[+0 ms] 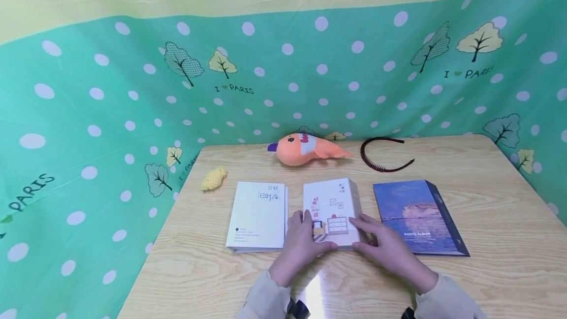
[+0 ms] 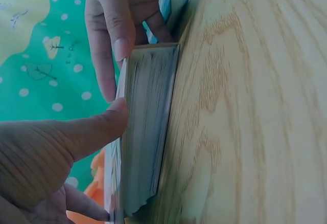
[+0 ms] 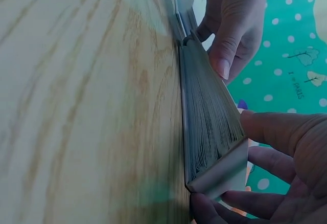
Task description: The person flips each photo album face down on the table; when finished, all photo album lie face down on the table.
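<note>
A thick white album point(image 1: 325, 201) with small furniture drawings on its cover lies on the table between my two hands. My left hand point(image 1: 301, 238) grips its left side, with the thumb at the near edge and the fingers along the left of the cover. On the other side my right hand point(image 1: 387, 242) holds the spine corner. The right thumb point(image 3: 265, 126) is at the cover's edge, and other fingers reach around the pale spine point(image 3: 222, 170). Seen from the left wrist, the page block point(image 2: 148, 116) faces the near side, with the cover edge near the left thumb point(image 2: 99, 132).
Left of the hands lies another white album point(image 1: 257, 215); a blue photo album point(image 1: 418, 215) lies to the right. Farther back are an orange plush toy point(image 1: 301, 149), a dark toothed headband point(image 1: 372, 161) and a yellow fuzzy item point(image 1: 214, 178). A polka-dot curtain point(image 1: 283, 78) hangs behind the table.
</note>
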